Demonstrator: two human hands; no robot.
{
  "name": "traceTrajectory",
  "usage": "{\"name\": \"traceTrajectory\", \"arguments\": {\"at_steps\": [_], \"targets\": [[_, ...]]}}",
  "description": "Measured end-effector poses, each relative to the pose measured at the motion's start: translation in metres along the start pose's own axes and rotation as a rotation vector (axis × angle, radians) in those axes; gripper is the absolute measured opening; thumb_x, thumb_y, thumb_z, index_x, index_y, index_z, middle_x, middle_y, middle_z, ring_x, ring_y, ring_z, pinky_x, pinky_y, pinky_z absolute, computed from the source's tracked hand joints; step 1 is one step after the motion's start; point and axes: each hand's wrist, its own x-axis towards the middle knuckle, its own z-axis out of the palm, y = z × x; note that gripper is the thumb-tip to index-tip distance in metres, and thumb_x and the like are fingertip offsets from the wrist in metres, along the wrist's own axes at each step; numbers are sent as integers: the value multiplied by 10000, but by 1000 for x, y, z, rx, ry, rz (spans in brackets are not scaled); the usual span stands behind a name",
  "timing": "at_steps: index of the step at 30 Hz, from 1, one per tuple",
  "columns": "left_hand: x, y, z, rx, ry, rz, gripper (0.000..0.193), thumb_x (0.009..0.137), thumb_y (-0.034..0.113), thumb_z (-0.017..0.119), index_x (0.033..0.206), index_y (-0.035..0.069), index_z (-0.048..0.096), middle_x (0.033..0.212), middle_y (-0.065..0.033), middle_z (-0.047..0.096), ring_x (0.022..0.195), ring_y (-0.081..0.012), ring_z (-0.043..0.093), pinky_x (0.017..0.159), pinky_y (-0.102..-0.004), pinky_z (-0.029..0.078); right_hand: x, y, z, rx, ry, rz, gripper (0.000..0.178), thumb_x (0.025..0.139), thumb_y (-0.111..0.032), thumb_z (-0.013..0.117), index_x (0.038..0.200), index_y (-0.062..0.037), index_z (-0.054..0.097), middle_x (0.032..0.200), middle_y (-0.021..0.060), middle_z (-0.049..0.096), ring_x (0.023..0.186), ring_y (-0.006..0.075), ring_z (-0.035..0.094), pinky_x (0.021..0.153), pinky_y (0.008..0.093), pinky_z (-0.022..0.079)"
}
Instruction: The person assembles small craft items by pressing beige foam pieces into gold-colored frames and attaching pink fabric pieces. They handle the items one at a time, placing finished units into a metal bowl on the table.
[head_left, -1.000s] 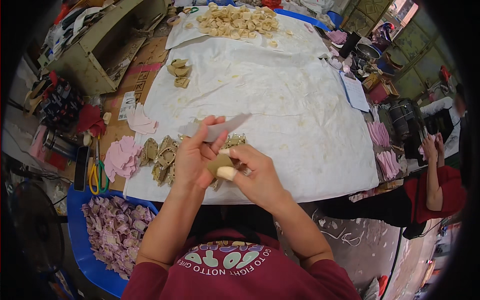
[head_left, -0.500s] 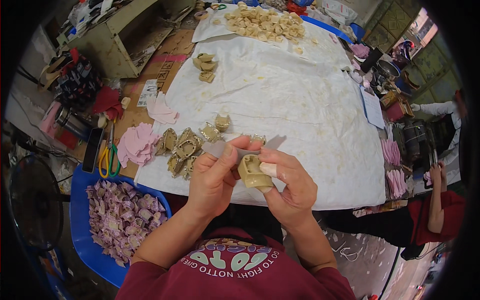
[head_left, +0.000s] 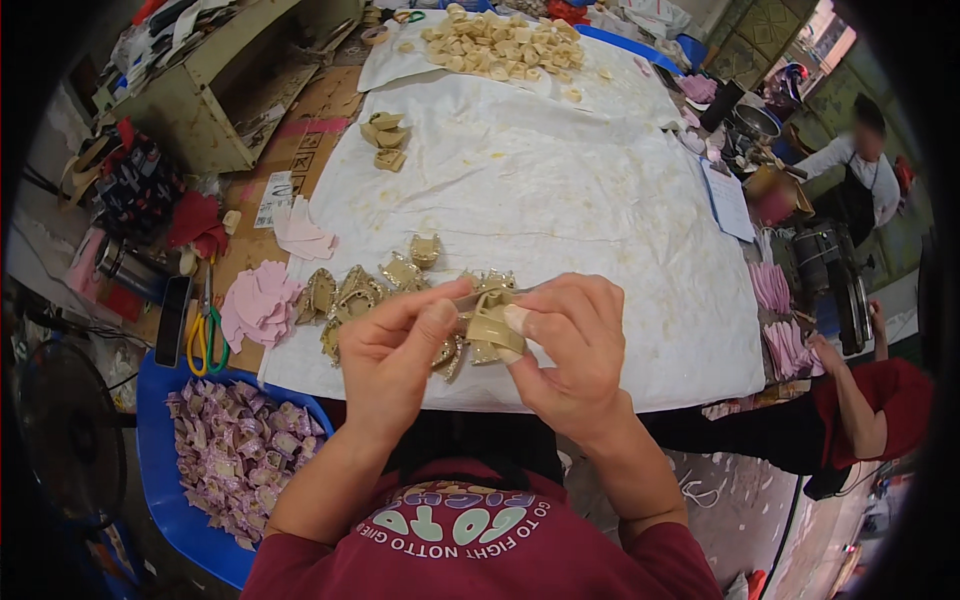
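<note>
Between my hands, above the near side of the table, is a beige hollow block that looks like a shoe heel (head_left: 492, 335). My right hand (head_left: 572, 350) grips it, thumb below and fingers at its side. Across its far side runs a thin greyish strip (head_left: 468, 299). My left hand (head_left: 392, 345) pinches the strip's left end between thumb and fingers. Just beyond my hands lie several glitter-edged heels (head_left: 358, 292), partly hidden by my left hand. Pink cut-out pieces (head_left: 262, 305) are piled to their left.
A blue tub (head_left: 150, 450) full of purple glittery pieces (head_left: 245, 450) stands at lower left. Scissors (head_left: 208, 330) and a phone (head_left: 174, 320) lie at the table's left edge. Pale heels (head_left: 505, 45) are heaped at the far end. Two people (head_left: 860, 170) are at the right.
My left hand has drawn left and lower, pulling the strip along the heel. The heel has tilted in my right hand. The whole view has shifted slightly.
</note>
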Motion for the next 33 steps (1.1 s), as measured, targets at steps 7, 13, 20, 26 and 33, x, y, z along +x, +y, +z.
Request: {"name": "traceTrajectory", "arguments": {"at_steps": [7, 13, 20, 26, 33], "targets": [[-3, -1, -1, -193, -8, -172, 269, 925, 138, 587, 1077, -78, 639, 1088, -178, 661, 937, -170, 653, 862, -314, 529, 5, -9, -2, -109, -112, 35, 223, 564, -83, 662, 757, -71, 551, 791, 60, 526, 831, 251, 518, 767, 391, 357], [-15, -2, 10, 61, -31, -117, 267, 935, 129, 590, 1121, -55, 644, 883, -16, 654, 754, -21, 506, 704, -174, 414, 1, -14, -1, -186, -167, 5, 207, 578, -80, 654, 748, -69, 537, 774, 64, 505, 800, 255, 500, 778, 399, 364], [2, 5, -15, -45, -238, -147, 179, 906, 68, 609, 1037, -41, 667, 903, -28, 661, 756, -52, 561, 672, -176, 440, -10, -2, -6, -29, -88, -50, 202, 582, -51, 634, 761, -56, 539, 775, 75, 512, 810, 268, 512, 782, 417, 373], [5, 22, -4, 395, -406, 55, 72, 846, -14, 625, 917, -13, 634, 803, -4, 636, 709, -65, 576, 649, -206, 466, -14, -6, -18, 58, -113, -26, 271, 563, -21, 654, 819, -58, 572, 822, 55, 602, 808, 255, 546, 753, 394, 379], [5, 20, -1, -9, -423, -51, 192, 885, 90, 623, 1045, -2, 676, 998, -86, 647, 878, -133, 604, 767, -251, 478, -27, -20, -23, 494, -71, 571, 154, 695, -74, 703, 818, -31, 621, 788, 50, 620, 778, 152, 568, 742, 299, 435]]}}
